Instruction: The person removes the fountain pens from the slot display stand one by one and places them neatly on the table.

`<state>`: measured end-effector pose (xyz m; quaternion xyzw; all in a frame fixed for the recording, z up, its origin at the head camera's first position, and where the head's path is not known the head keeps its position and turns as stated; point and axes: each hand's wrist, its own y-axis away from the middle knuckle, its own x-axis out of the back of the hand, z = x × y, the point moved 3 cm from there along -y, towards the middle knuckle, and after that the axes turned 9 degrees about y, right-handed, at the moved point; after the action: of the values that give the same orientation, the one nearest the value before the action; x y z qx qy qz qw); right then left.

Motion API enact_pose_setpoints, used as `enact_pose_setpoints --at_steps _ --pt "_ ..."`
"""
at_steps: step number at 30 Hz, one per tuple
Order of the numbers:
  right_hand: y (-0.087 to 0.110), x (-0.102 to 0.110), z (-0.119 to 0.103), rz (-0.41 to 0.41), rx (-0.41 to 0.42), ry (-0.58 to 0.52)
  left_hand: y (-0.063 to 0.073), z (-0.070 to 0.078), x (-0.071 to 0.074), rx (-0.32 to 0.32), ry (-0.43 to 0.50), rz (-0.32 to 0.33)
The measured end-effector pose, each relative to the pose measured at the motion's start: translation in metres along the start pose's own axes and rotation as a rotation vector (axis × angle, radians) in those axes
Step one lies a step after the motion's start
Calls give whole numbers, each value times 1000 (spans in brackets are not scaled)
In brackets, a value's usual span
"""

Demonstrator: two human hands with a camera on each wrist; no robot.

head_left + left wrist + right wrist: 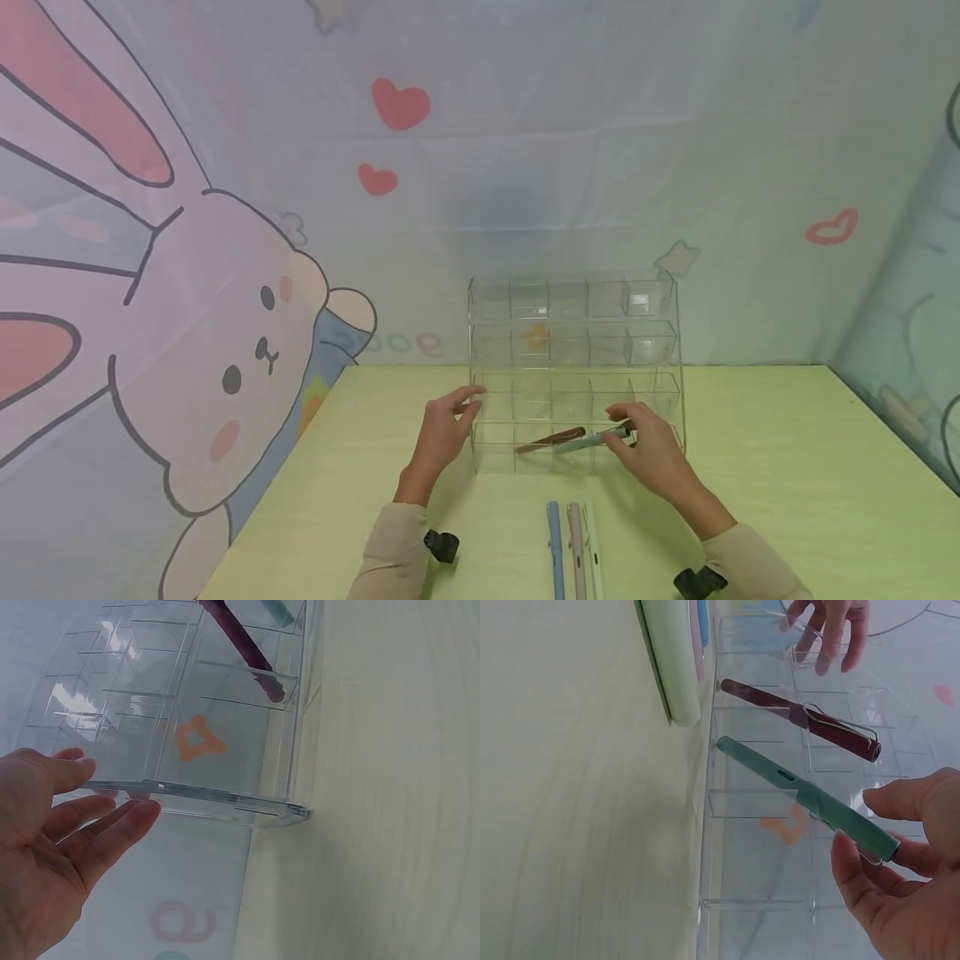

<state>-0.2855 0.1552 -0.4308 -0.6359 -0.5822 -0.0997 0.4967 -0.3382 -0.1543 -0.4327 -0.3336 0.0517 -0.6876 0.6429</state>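
A clear plastic tiered rack stands at the back of the table. My left hand holds its left side panel, thumb and fingers on either side of the edge in the left wrist view. A dark red pen with a wire clip leans in a lowest-tier compartment. Beside it a green pen slants the same way, its lower end in the tier. My right hand is around the green pen's cap end, one digit at the clip and another slightly apart from the barrel.
In front of the rack, a blue pen, a pinkish-grey pen and a pale green pen lie side by side on the light table. A backdrop with a cartoon rabbit hangs behind.
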Motion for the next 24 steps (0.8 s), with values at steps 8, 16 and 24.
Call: enact_pose_setpoints --at_steps 8,16,24 --pt "0 -5 4 -43 -21 24 0 2 1 1 -1 2" --pt "1 -8 3 -35 -25 7 1 -3 0 21 -7 -1" --pt "2 -15 6 -52 -89 -53 1 -1 0 28 -10 1"
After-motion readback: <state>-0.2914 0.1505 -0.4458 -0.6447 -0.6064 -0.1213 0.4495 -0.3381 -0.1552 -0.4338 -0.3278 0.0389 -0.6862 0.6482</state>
